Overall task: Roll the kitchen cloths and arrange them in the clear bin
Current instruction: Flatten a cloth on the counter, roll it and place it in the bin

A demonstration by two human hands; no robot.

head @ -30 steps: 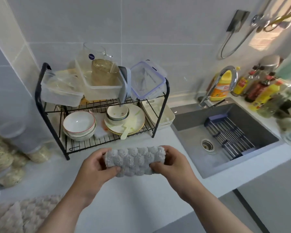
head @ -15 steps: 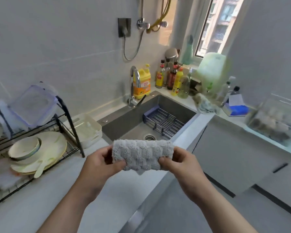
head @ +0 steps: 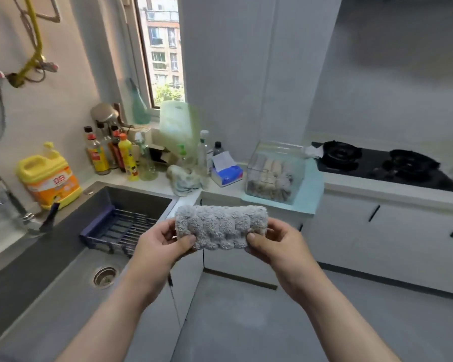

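A grey fluffy kitchen cloth [head: 221, 227], rolled into a short cylinder, hangs in the air in front of me over the sink's right edge. My left hand [head: 162, 242] grips its left end and my right hand [head: 275, 244] grips its right end, thumbs on the front. The clear bin [head: 275, 172] stands on a light blue mat on the counter beyond, up and to the right of the roll. Several rolled cloths lie side by side inside it.
A grey sink [head: 63, 246] with a blue drying rack [head: 120, 231] lies at the left. Bottles, a yellow detergent jug [head: 49, 178], a crumpled rag [head: 185, 178] and a tissue pack [head: 226, 173] crowd the corner. A black gas hob [head: 382, 165] sits right of the bin.
I have turned right, from the dish rack past the sink toward the corner counter. Both hands kept their hold on the rolled cloth. The clear bin has come into the middle of the view.
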